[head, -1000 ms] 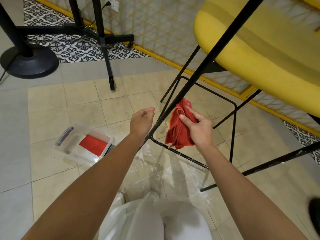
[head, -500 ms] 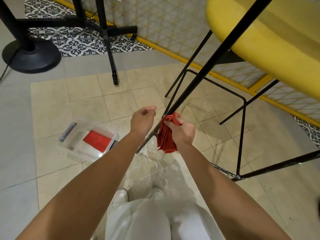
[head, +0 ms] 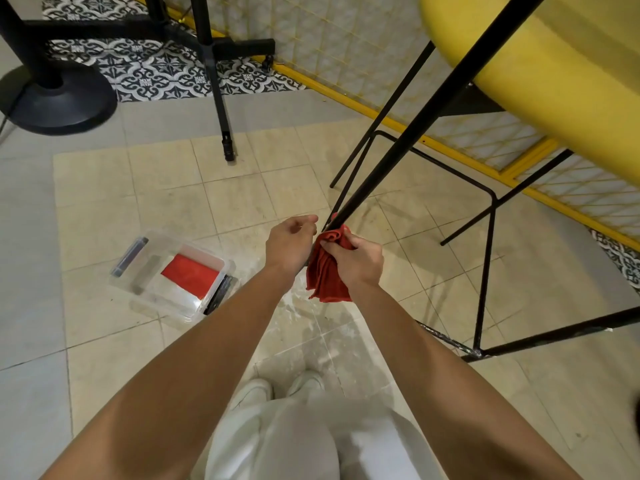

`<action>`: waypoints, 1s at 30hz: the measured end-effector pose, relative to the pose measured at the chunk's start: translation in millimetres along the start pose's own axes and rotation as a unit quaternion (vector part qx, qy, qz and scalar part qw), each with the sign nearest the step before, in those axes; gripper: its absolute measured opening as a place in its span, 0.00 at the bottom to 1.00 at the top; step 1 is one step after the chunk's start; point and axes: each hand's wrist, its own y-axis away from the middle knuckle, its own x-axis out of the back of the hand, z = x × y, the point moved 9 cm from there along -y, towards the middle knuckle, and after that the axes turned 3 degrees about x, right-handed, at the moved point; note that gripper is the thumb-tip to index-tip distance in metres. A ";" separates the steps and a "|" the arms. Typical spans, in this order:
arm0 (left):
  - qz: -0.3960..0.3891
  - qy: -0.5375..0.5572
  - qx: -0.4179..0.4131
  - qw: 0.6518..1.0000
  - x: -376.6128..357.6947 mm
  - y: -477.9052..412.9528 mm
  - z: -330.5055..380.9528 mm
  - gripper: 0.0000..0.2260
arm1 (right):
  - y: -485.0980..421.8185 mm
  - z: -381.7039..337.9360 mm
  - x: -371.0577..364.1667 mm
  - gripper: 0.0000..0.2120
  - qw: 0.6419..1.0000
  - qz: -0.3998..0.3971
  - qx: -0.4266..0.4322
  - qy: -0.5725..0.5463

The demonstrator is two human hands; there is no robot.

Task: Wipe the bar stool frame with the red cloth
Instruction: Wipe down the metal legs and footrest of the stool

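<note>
Down near the floor, the right hand (head: 356, 261) is wrapped around the red cloth (head: 325, 275), which is bunched about the lower part of a slanting black leg of the bar stool frame (head: 426, 109). Its fingers close over the top fold of the cloth, and the rest of the fabric hangs loose below the wrist. The left hand (head: 291, 242) sits just beside it on the other side of the same leg, fingers loosely curled; whether it grips the leg or only rests against it cannot be told, since the hand hides that stretch of metal. Above, the stool's yellow seat (head: 540, 64) fills the upper right corner of the view, tilted, with thin black rods forming the footrest loop (head: 491, 199) beneath it. One lower bar (head: 561, 332) of the frame, marked with pale smears, runs along the floor toward the right edge. On the tiled floor (head: 242, 188), left of the hands and well apart from the stool, lies a clear plastic box (head: 145, 275) with something flat and red (head: 189, 276) inside. Farther off, by the patterned tiles along the top edge, stand a round black base (head: 59, 102) and a black stand leg (head: 221, 109). Pale trousers and light shoes (head: 277, 393) show at the bottom.
</note>
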 end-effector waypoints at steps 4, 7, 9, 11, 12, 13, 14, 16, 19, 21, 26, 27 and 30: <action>0.005 -0.005 0.002 1.000 3.6 -3.2 -2.3 0.09 | 2.0 -7.6 7.7 0.22 1.000 0.017 0.022 -0.009; 0.005 -0.014 0.000 1.000 5.9 -7.7 -0.5 0.10 | 4.7 -12.0 16.6 0.22 0.996 0.048 0.038 -0.064; 0.008 -0.017 -0.001 1.000 7.8 -9.1 0.0 0.09 | 6.8 -14.0 16.5 0.20 0.994 0.059 0.045 -0.077; 0.007 -0.020 -0.001 1.000 8.2 -9.3 -1.9 0.09 | 8.4 -12.4 13.8 0.17 0.995 0.071 0.038 -0.065; 0.006 -0.018 0.000 1.000 7.9 -8.9 -4.2 0.09 | 8.6 -10.5 11.9 0.15 0.995 0.075 0.031 -0.052; 0.006 -0.014 0.001 1.000 7.5 -8.7 -7.2 0.09 | 8.6 -8.7 9.2 0.14 0.996 0.074 0.025 -0.032; 0.006 -0.011 0.003 1.000 6.7 -8.1 -10.8 0.09 | 7.9 -6.1 5.4 0.14 0.998 0.064 0.019 -0.006; 0.004 -0.012 0.010 1.000 4.6 -5.3 -18.7 0.10 | 7.1 1.9 -1.6 0.15 0.999 0.032 0.003 0.044; -0.004 -0.019 0.020 1.000 1.8 -3.0 -31.4 0.10 | 10.3 15.9 -6.6 0.20 0.997 -0.008 -0.011 0.072; -0.006 -0.027 0.030 0.999 3.0 -2.3 -38.0 0.11 | 13.9 24.2 -7.2 0.22 0.997 -0.024 -0.008 0.077; -0.072 -0.040 0.078 0.994 -4.1 10.5 -58.5 0.12 | 23.3 36.8 -15.9 0.21 0.996 -0.076 -0.014 0.034; -0.093 -0.032 0.087 0.991 -8.1 14.8 -63.2 0.12 | 25.2 37.2 -19.5 0.20 0.995 -0.093 -0.014 0.020; -0.110 0.001 0.080 0.991 -12.8 22.5 -70.0 0.09 | 31.7 34.5 -32.1 0.23 0.985 -0.173 0.005 -0.008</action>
